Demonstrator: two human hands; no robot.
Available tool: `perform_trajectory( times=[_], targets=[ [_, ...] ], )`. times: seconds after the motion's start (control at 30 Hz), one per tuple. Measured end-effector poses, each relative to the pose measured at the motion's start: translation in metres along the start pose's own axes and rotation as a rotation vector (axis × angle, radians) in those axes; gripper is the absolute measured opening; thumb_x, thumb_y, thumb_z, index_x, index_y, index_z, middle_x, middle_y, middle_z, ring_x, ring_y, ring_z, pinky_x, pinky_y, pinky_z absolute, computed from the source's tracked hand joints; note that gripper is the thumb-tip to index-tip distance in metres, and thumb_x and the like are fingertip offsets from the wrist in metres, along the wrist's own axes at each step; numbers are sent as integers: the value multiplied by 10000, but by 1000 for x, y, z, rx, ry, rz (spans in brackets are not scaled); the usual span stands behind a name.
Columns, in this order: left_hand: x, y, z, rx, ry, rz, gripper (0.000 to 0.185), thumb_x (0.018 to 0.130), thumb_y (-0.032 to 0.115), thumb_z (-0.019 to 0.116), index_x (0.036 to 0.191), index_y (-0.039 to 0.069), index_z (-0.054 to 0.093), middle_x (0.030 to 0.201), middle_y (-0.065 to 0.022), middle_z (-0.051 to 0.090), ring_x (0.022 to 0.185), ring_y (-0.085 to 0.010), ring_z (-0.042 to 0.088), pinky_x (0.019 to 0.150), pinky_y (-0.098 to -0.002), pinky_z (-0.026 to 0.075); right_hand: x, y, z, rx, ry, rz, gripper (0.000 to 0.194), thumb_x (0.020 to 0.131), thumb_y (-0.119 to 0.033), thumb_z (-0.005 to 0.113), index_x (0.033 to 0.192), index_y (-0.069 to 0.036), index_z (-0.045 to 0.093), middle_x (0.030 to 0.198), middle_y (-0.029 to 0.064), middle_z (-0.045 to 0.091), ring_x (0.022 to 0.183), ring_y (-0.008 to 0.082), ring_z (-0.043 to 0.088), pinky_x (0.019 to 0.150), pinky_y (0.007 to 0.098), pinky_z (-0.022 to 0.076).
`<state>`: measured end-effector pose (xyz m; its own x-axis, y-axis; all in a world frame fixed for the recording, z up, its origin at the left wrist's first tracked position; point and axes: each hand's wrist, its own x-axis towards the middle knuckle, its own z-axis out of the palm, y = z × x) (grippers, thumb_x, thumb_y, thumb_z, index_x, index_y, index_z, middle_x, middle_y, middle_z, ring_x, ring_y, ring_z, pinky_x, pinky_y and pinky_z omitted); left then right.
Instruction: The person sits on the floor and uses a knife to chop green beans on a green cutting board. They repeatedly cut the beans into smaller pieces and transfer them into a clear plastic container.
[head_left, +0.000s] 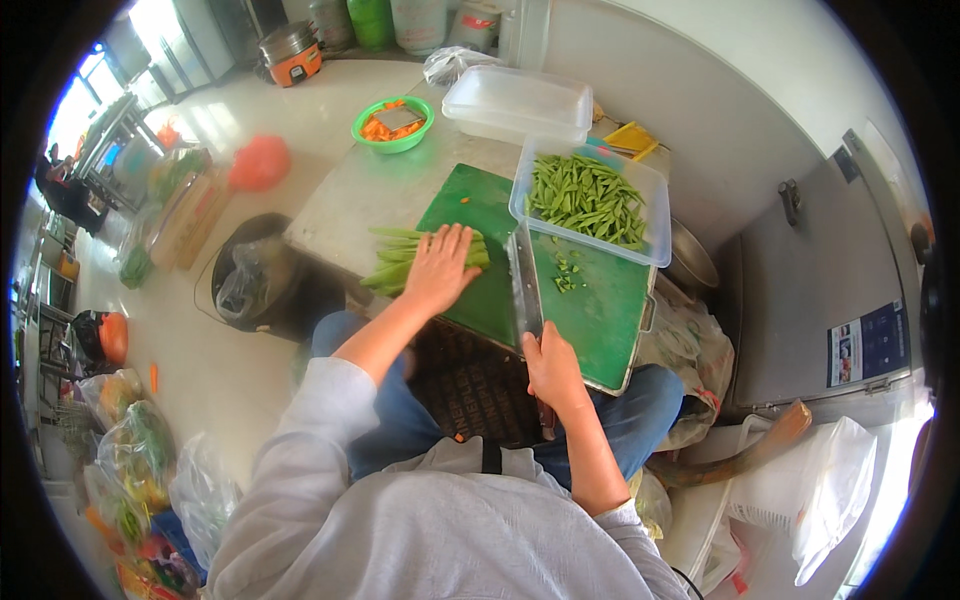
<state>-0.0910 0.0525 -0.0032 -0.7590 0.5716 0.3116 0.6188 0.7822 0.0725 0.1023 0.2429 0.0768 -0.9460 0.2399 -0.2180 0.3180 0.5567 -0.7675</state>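
My left hand (441, 271) lies flat with spread fingers on a bundle of long green beans (390, 262), which rests over the left edge of a green cutting board (480, 307). In my right hand (553, 367) is the handle of a cleaver (525, 277); its blade stands on the board to the right of the bundle, apart from it. Small green trimmings (564, 274) lie right of the blade. At the board's far right corner, a clear plastic container (654, 225) holds many slanted cut bean pieces (585, 199).
A green bowl (422, 139) of orange pieces with a flat metal tool stands at the table's far side. Near it are an empty-looking plastic container (517, 97) and a yellow tool (631, 140). A black bucket (255, 300) stands left of the table, a metal bowl (691, 255) right.
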Motion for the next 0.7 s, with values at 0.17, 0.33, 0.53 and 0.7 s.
perform_trajectory(
  times=[0.17,0.33,0.53,0.7],
  targets=[
    [12,-10,-8,-23,-50,-124,819,1049,471,646,1640,-20,364,1676,-227,418,1572,-401,372,1277,-583,295,-32,17,-14,-423,157,-145,279,1069,-254,600,1199,-12,552,941,262,732,837,464,739,741,575,590],
    [27,15,-7,-221,191,240,472,1035,119,634,1488,2,577,1594,-194,532,1498,-384,477,1244,-500,394,-57,38,-49,-679,209,-143,364,974,-221,688,1310,-116,599,1032,162,734,848,407,744,725,518,598],
    [52,62,27,-476,78,112,462,987,11,601,1449,11,602,1512,-188,591,1427,-395,528,1213,-493,422,-44,66,-100,-793,289,-163,455,921,-174,747,1351,-142,599,1052,138,708,842,401,737,716,515,584],
    [61,82,37,-561,41,103,442,966,-50,598,1403,16,614,1355,-185,636,1325,-403,575,1129,-493,482,-13,86,-126,-874,293,-280,343,898,-155,772,1191,-149,593,969,107,680,804,363,746,677,482,595]
  ],
)
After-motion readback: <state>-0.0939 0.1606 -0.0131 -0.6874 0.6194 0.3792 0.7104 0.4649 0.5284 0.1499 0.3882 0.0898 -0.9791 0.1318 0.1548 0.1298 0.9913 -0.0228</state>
